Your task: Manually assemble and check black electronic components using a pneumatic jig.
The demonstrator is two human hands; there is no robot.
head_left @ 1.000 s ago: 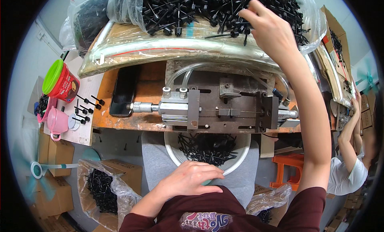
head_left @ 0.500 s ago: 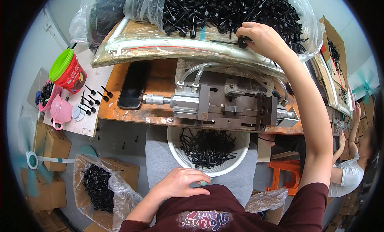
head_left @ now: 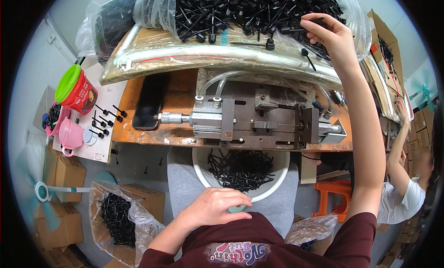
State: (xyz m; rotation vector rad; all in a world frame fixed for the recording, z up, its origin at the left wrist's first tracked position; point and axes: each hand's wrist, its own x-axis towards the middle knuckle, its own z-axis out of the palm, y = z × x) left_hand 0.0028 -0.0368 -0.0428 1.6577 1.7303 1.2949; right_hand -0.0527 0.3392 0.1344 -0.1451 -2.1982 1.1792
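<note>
Right hand (head_left: 338,40): now hovering at the right side of the pile of black parts (head_left: 259,14), having moved back from the front edge; fingertips curling together among dark pieces, whether grasping one I cannot tell.

Loose part (head_left: 270,44): lying at the pile's front, no longer under the fingers. Second part (head_left: 308,58): lying below the right hand, apart from the pile. Meaning, apparently: the picking is shifting to another spot, leaving these two behind.

Left hand (head_left: 215,207): resting in the lap near the basket rim, fingers loosely extended, thumb apart, seemingly grasping nothing.

White basket (head_left: 274,188): sitting between the knees, holding many black parts.

Plastic-lined carton (head_left: 144,222): standing at lower left, containing more black parts.

Pink cup (head_left: 70,133): standing beside a red tub (head_left: 84,96); contents of both not showing.
</note>
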